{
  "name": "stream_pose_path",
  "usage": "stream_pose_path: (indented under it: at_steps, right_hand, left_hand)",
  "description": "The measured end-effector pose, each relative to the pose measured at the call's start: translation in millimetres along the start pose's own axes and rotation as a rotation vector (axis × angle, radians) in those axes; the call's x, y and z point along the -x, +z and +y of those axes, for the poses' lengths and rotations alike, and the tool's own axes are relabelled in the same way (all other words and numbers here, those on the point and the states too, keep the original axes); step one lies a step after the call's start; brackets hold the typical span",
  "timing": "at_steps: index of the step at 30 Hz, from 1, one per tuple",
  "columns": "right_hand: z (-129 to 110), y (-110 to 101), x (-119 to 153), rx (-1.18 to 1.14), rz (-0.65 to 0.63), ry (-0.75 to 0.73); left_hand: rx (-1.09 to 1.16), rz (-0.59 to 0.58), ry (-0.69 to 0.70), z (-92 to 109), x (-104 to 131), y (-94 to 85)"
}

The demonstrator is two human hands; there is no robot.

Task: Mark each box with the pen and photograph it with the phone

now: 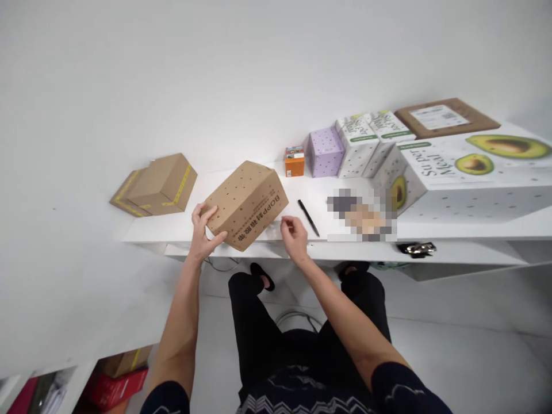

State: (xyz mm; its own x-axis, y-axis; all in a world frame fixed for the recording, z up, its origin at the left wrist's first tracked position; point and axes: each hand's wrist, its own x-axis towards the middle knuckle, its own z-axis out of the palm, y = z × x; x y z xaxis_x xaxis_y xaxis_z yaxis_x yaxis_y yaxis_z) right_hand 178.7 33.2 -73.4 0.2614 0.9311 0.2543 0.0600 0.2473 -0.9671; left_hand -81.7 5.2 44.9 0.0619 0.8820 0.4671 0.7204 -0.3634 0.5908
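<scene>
A brown cardboard box [241, 201] with dark spots and black print on its side is tilted over the front of the white shelf. My left hand [203, 233] grips its left end, thumb on the near face and fingers on the top. Just right of the box's near corner is my right hand [295, 237], its fingers curled together. Whether something small is pinched in them cannot be made out. A black pen [309, 218] lies on the shelf, to the right of that hand.
Two brown boxes with yellow tape [161, 181] stand at the left. Along the back are an orange box [294, 164], a purple box [325, 152] and several white boxes; a large avocado box [474, 167] fills the right. A black clip [417, 249] lies on the lower ledge.
</scene>
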Motion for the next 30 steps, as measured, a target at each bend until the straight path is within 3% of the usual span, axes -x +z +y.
stream_pose_path:
  at_steps: [2,4,10,12,14,16,21,24,30]
  right_hand:
    - [-3.8,-8.9,-13.3,0.087,0.084,-0.073]
    - [-4.8,-15.3,-27.6,0.148,0.047,-0.106]
    - [-0.9,-22.6,-39.8,0.185,-0.239,-0.006]
    - [-0.9,-24.8,-36.4,0.223,-0.263,0.007]
    - [-3.1,-27.7,-33.2,0.25,-0.272,-0.024]
    - [-8.4,-31.2,-29.8,0.275,-0.238,-0.061]
    - [-33.2,-43.1,-15.5,0.257,-0.056,-0.062]
    - [-46.1,-50.6,-7.8,0.237,0.019,-0.053]
    - [-49.1,-53.9,-7.4,0.286,0.03,-0.038]
  left_hand:
    - [0.037,-0.045,-0.001,2.0,6.3,-1.6]
    - [0.109,-0.009,-0.047,6.3,12.8,7.3]
    - [0.526,0.169,-0.492,13.8,58.4,75.2]
    - [0.548,0.254,-0.565,11.6,72.3,95.4]
    - [0.537,0.309,-0.554,9.9,78.2,105.1]
    - [0.519,0.331,-0.525,11.0,75.7,103.4]
    - [0.5,0.392,-0.545,28.3,56.0,76.1]
    - [0.429,0.37,-0.596,37.0,52.1,65.1]
    - [0.319,0.321,-0.643,26.4,57.0,70.9]
